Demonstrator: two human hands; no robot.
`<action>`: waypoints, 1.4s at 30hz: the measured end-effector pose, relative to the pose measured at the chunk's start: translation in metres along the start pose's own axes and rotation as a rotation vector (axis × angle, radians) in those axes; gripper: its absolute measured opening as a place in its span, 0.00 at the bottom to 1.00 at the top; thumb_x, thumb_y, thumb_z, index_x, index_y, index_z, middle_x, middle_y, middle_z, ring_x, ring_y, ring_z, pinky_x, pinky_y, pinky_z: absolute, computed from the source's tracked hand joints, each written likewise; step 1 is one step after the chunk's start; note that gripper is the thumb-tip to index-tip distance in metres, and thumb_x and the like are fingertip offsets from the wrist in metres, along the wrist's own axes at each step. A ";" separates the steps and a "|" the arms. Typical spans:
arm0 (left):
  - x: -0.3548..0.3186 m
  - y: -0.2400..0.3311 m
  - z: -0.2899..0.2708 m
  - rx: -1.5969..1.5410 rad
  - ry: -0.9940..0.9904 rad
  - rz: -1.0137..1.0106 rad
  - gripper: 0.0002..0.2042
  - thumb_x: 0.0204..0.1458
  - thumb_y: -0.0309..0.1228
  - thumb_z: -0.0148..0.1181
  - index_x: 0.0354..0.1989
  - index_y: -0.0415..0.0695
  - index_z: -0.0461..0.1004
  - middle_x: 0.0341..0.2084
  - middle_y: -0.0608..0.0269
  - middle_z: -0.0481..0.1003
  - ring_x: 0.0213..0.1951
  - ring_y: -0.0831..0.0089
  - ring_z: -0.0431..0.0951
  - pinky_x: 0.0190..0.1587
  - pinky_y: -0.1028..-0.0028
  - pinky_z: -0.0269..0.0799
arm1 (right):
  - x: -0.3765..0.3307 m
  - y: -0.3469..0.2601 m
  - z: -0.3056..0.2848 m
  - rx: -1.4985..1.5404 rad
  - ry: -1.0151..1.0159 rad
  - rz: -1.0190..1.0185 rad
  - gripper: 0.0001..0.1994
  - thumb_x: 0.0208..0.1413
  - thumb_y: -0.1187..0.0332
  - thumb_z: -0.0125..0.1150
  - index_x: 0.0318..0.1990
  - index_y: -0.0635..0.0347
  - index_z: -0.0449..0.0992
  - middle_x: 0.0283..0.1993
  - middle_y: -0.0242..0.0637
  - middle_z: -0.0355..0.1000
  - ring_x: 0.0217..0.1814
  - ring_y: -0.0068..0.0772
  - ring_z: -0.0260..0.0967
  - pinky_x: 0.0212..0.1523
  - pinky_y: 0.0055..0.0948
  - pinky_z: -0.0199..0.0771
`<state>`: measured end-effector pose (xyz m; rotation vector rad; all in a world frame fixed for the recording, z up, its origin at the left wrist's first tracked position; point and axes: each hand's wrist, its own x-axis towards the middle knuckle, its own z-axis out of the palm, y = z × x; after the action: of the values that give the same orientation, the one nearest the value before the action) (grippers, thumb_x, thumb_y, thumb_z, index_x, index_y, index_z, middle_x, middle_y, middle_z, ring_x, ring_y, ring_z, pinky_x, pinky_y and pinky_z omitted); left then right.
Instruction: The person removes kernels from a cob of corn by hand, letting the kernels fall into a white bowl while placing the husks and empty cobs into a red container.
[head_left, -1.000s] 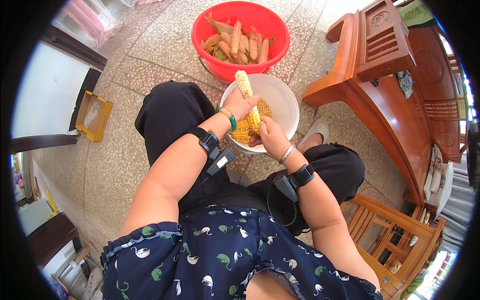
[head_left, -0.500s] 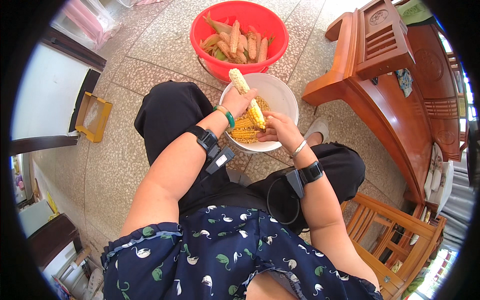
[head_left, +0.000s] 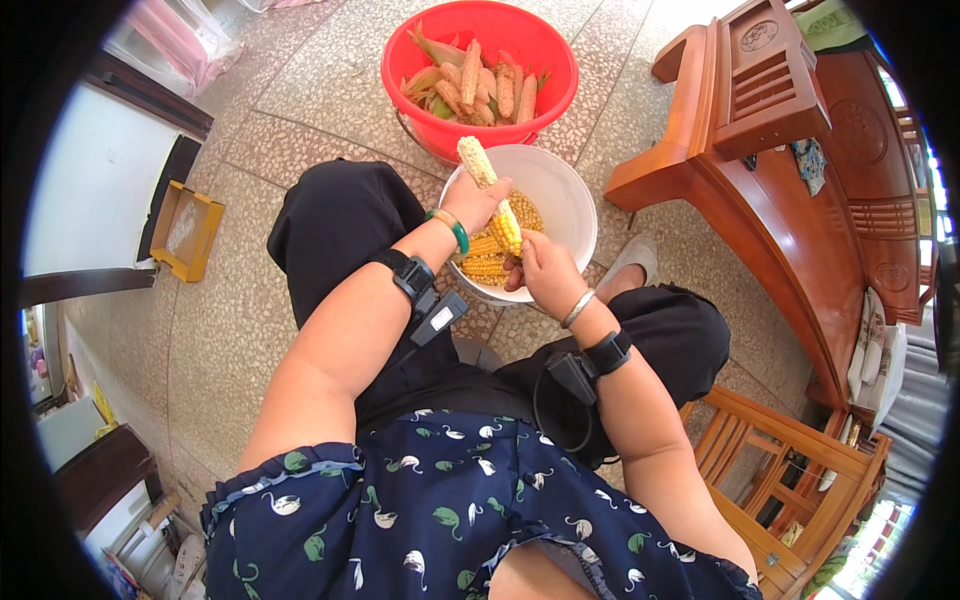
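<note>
A half-stripped yellow corn cob [head_left: 490, 195] is gripped in the closed left hand [head_left: 478, 203] and held tilted over the near rim of a round white plastic basin [head_left: 570, 190] on the speckled stone floor [head_left: 220, 330]. The right hand [head_left: 545, 272] is curled against the cob's lower end. Loose kernels [head_left: 525, 210] are seen inside. Beyond, a red plastic tub [head_left: 480, 70] is filled with stripped cobs.

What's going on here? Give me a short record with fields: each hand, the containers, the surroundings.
left hand: left hand holds a corn cob, tilted over the white bowl
right hand: right hand at the cob's lower end
white bowl: holds loose yellow kernels
red basin: cobs piled inside, beyond the bowl
surroundings: wooden bench at right, stone floor
</note>
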<state>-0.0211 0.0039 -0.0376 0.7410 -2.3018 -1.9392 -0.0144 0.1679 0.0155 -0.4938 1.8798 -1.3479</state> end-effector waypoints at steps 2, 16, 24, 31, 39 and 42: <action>0.004 -0.007 0.001 0.033 0.019 0.026 0.16 0.45 0.39 0.56 0.35 0.38 0.70 0.19 0.65 0.70 0.18 0.78 0.67 0.20 0.76 0.63 | -0.003 -0.007 0.006 -0.197 0.124 -0.023 0.11 0.56 0.71 0.37 0.40 0.68 0.65 0.18 0.38 0.69 0.17 0.30 0.69 0.21 0.28 0.70; 0.002 -0.003 0.001 -0.028 -0.016 -0.005 0.17 0.45 0.37 0.56 0.38 0.37 0.67 0.23 0.63 0.70 0.22 0.78 0.69 0.23 0.77 0.65 | 0.004 0.006 0.006 0.164 0.169 0.143 0.13 0.56 0.71 0.36 0.42 0.70 0.65 0.22 0.40 0.69 0.17 0.28 0.68 0.22 0.24 0.72; -0.001 0.003 -0.001 -0.039 -0.015 0.029 0.18 0.45 0.37 0.56 0.39 0.36 0.67 0.27 0.60 0.72 0.27 0.74 0.70 0.31 0.74 0.67 | 0.001 0.001 -0.004 0.318 -0.042 0.140 0.14 0.58 0.70 0.35 0.45 0.68 0.64 0.33 0.42 0.68 0.27 0.26 0.69 0.27 0.23 0.73; 0.002 -0.007 -0.001 0.079 0.045 0.033 0.18 0.42 0.38 0.57 0.37 0.35 0.69 0.28 0.53 0.73 0.30 0.66 0.73 0.34 0.71 0.68 | 0.000 0.005 0.010 -0.117 0.078 0.041 0.13 0.58 0.71 0.36 0.44 0.67 0.65 0.25 0.39 0.70 0.20 0.25 0.68 0.24 0.23 0.72; 0.006 -0.007 0.000 -0.071 -0.009 -0.012 0.19 0.41 0.38 0.57 0.35 0.35 0.69 0.29 0.48 0.73 0.34 0.59 0.75 0.37 0.68 0.68 | 0.005 0.000 0.002 0.330 0.142 0.197 0.15 0.56 0.70 0.34 0.46 0.71 0.62 0.27 0.45 0.68 0.20 0.32 0.70 0.21 0.26 0.73; -0.003 0.008 0.001 -0.076 0.010 0.022 0.16 0.43 0.37 0.56 0.34 0.35 0.69 0.23 0.53 0.73 0.25 0.64 0.74 0.29 0.70 0.69 | 0.006 0.003 -0.008 0.457 0.203 0.265 0.17 0.56 0.68 0.34 0.49 0.70 0.61 0.31 0.48 0.67 0.22 0.35 0.70 0.21 0.26 0.73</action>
<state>-0.0211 0.0068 -0.0298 0.7133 -2.2078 -1.9963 -0.0241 0.1698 0.0115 0.1235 1.6441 -1.6234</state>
